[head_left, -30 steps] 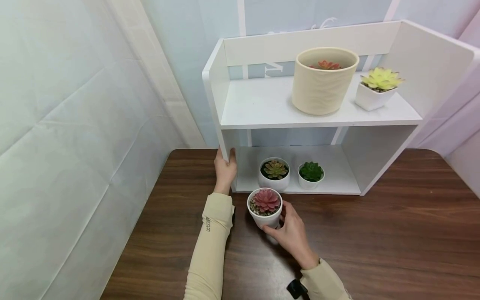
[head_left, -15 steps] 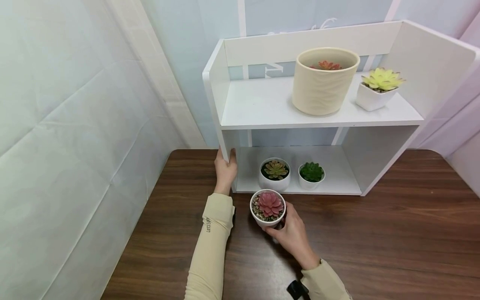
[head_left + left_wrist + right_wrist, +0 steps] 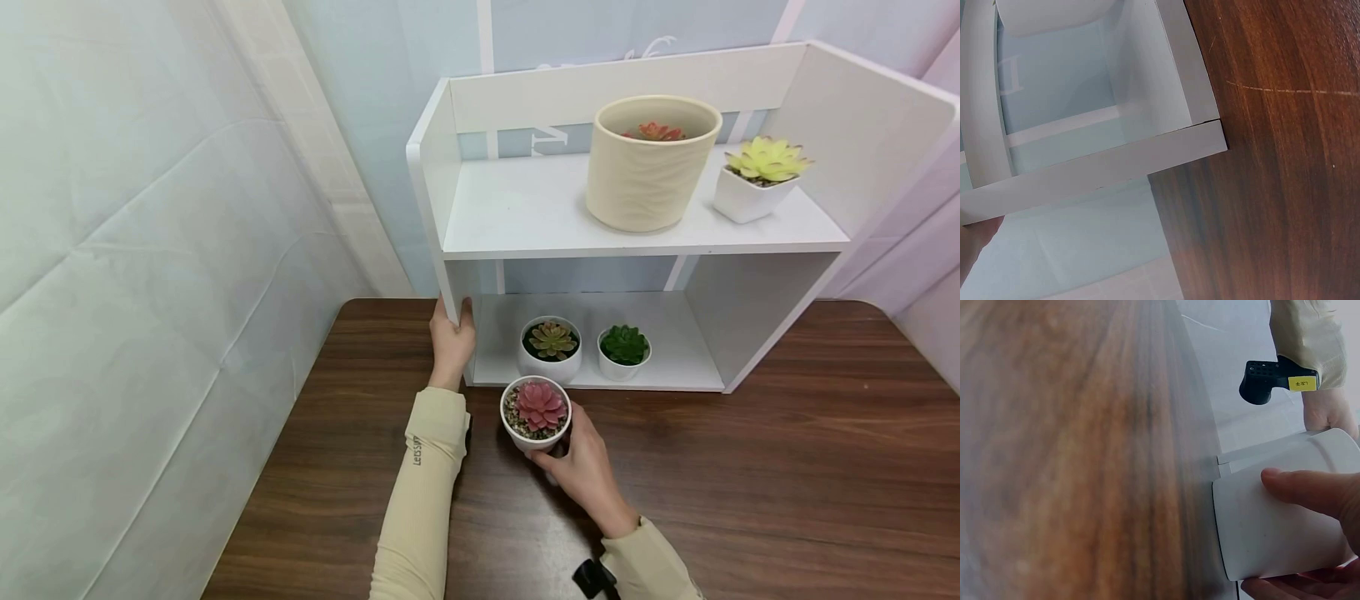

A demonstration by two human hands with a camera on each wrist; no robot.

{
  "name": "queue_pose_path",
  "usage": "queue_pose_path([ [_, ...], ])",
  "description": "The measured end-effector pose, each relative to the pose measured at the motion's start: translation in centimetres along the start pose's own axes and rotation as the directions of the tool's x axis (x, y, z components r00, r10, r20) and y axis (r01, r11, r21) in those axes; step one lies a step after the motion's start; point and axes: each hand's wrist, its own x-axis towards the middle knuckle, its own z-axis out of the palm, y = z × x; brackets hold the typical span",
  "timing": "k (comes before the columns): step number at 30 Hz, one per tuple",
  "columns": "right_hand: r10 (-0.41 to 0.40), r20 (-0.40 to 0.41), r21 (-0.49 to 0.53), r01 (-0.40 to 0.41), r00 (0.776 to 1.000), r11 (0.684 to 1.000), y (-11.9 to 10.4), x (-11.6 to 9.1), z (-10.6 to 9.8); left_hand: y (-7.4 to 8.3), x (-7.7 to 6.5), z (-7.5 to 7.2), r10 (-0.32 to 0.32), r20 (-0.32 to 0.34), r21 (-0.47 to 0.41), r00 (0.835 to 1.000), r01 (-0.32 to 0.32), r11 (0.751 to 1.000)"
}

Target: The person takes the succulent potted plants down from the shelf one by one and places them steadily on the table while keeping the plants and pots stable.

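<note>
My right hand (image 3: pixel 581 471) holds a white round pot with a pink succulent (image 3: pixel 538 408) just in front of the shelf's lower board. In the right wrist view the thumb (image 3: pixel 1297 487) lies along the side of the white pot (image 3: pixel 1279 531), with other fingers on its opposite side. At the shelf's left side panel, my left hand (image 3: pixel 452 343) grips the edge, thumb on the inner face and fingers behind. Only a bit of that hand (image 3: pixel 979 240) shows in the left wrist view, beside the panel edge (image 3: pixel 1097 164).
The white two-level shelf (image 3: pixel 525 200) stands on a brown wooden table (image 3: pixel 787 483). Its lower board bears a brownish-green succulent (image 3: pixel 551 340) and a dark green one (image 3: pixel 624 344). Above are a big cream pot (image 3: pixel 648 183) with a red succulent inside and a square-potted yellow-green succulent (image 3: pixel 756 187).
The pink succulent's pot has shifted slightly right, and its top has tipped a little toward the head camera. The left hand keeps its place on the shelf panel.
</note>
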Motion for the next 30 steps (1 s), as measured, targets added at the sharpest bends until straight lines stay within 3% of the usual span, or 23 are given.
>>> queue_pose_path([
  [12,0.003,0.024,-0.015,-0.002,1.000,1.000,0.2,0.0,-0.3,0.1,-0.1,-0.1,-0.022,0.002,-0.007,1.000,0.022,1.000],
  [30,0.026,0.085,-0.036,-0.023,0.996,0.999,-1.1,-0.1,-1.9,0.0,-0.2,-0.2,0.001,-0.003,-0.004,1.000,-0.001,1.000],
])
